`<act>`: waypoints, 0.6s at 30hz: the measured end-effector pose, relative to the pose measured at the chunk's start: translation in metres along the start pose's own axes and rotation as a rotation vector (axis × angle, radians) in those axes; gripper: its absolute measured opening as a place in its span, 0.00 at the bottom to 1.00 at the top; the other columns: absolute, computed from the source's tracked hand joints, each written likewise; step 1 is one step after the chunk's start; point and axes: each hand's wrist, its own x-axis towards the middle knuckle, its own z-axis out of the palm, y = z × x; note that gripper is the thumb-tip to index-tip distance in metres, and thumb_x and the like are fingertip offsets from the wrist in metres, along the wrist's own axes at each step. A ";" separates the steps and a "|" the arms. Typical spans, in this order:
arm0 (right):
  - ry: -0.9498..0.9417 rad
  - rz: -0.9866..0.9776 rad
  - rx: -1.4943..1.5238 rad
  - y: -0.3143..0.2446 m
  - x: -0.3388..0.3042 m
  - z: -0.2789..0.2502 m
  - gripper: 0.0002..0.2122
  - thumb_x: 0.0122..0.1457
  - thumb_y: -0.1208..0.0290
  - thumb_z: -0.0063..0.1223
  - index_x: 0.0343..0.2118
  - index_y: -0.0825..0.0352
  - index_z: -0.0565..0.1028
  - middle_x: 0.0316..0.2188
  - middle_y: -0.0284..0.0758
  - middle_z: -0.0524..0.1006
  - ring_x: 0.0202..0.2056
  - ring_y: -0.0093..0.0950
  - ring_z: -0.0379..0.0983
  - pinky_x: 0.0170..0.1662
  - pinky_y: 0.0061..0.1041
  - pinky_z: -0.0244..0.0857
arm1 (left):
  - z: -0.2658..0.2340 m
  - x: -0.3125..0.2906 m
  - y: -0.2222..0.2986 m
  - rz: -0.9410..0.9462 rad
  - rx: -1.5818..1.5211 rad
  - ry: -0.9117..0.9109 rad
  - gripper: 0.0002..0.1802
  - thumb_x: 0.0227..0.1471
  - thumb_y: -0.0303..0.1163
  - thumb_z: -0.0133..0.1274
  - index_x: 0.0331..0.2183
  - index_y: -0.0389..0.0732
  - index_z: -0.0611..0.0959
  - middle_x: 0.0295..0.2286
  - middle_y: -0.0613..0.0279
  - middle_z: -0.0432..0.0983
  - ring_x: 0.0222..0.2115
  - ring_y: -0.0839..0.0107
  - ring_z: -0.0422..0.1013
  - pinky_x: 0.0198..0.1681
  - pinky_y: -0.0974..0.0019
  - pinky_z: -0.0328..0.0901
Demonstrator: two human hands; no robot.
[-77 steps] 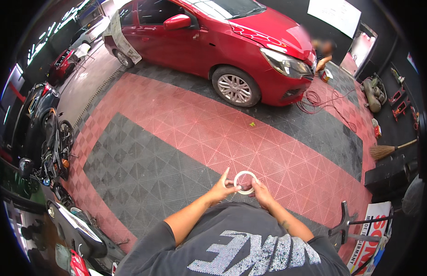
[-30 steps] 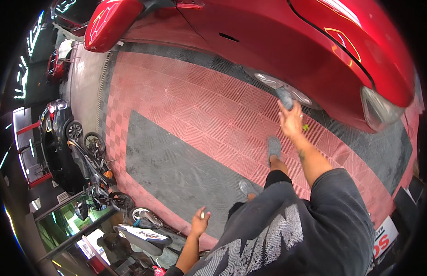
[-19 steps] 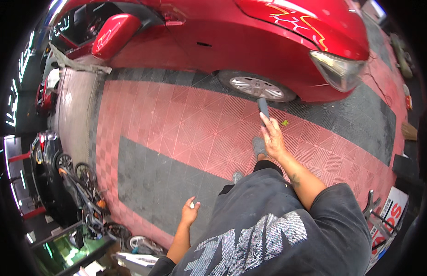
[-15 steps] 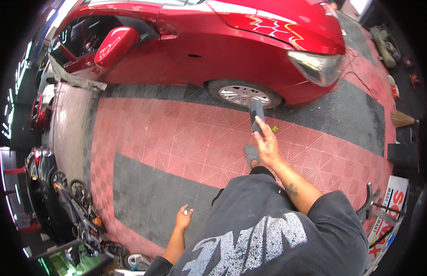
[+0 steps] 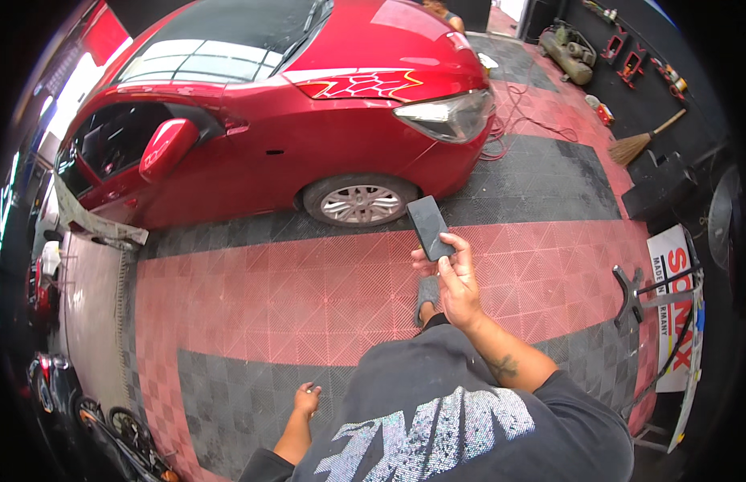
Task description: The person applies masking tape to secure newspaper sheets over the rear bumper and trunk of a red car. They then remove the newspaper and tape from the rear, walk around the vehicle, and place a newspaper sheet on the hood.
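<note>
My right hand (image 5: 461, 281) is raised in front of me, its fingers and thumb closed around the lower end of a black smartphone (image 5: 427, 225). The phone's dark face is turned up, and no lit picture shows on it. Low at my left side hangs my left hand (image 5: 307, 399), fingers curled, with a small pale spot at the fingertips too small to name. Beyond the phone stands a red car (image 5: 260, 161), its front wheel (image 5: 361, 203) nearest to the phone's top end.
Red and grey floor tiles (image 5: 252, 297) spread around me. At the far right are an air compressor (image 5: 570, 55), a red hose (image 5: 517, 104) and a broom (image 5: 642, 140). A metal stand (image 5: 630, 296) and a sign board (image 5: 670, 321) are at right; bicycles (image 5: 128, 430) at lower left.
The phone has tilted so its face shows more fully, still in my right hand. My left hand has lowered slightly and its fingers curl more. The view has shifted right, showing more of the car's front.
</note>
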 end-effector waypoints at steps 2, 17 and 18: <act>0.048 -0.004 -0.094 -0.003 -0.008 -0.015 0.16 0.73 0.69 0.41 0.61 0.59 0.61 0.48 0.40 0.79 0.48 0.27 0.76 0.52 0.28 0.66 | 0.003 0.005 0.002 0.048 0.030 0.024 0.28 0.57 0.37 0.62 0.57 0.39 0.77 0.32 0.51 0.81 0.23 0.67 0.75 0.20 0.62 0.69; 0.612 0.893 -1.240 0.083 -0.166 -0.440 0.33 0.58 0.56 0.58 0.61 0.72 0.62 0.47 0.58 0.78 0.51 0.55 0.76 0.54 0.47 0.69 | 0.105 -0.071 0.060 -0.003 0.118 0.040 0.29 0.56 0.35 0.64 0.57 0.35 0.77 0.28 0.53 0.80 0.23 0.68 0.73 0.24 0.61 0.69; 0.527 0.870 -1.312 0.089 -0.193 -0.478 0.25 0.56 0.57 0.59 0.50 0.74 0.74 0.42 0.57 0.80 0.48 0.53 0.78 0.50 0.46 0.72 | 0.121 -0.074 0.072 -0.021 0.112 0.053 0.30 0.55 0.37 0.64 0.56 0.35 0.78 0.31 0.51 0.81 0.27 0.67 0.75 0.29 0.62 0.70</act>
